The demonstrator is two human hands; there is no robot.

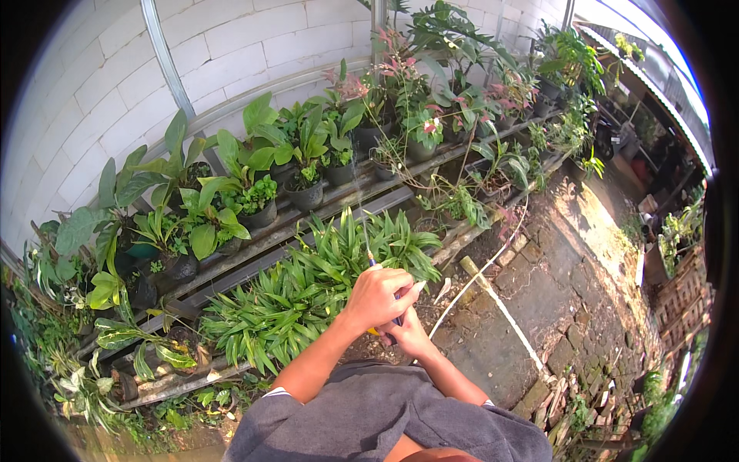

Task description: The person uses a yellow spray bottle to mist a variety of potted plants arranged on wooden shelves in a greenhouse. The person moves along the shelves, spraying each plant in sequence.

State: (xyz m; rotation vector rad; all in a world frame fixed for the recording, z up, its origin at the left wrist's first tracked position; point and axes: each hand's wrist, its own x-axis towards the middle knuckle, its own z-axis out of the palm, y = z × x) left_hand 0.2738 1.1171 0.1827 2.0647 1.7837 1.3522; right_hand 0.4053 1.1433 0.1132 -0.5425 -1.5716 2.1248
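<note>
Both my hands are wrapped around a blue spray nozzle [397, 321] with a brass-coloured tip. My left hand [378, 295] grips its upper part, near the tip. Lower down and closer to my body, my right hand [411, 335] holds the handle, and its fingers hide much of it. From the tip a thin water jet [359, 202] shoots away from me toward the potted plants [309, 150] on the rack. Just beyond my hands grows a dense row of strap-leaved green plants [283, 306]. A bit of yellow shows under my left wrist.
A pale hose [462, 293] curves over the paving [519, 300] to my right, beside a whitish pole [514, 332]. Metal rails [277, 228] carry the pots before a white block wall [231, 40]. Broken bricks and wood scraps [568, 398] lie at lower right.
</note>
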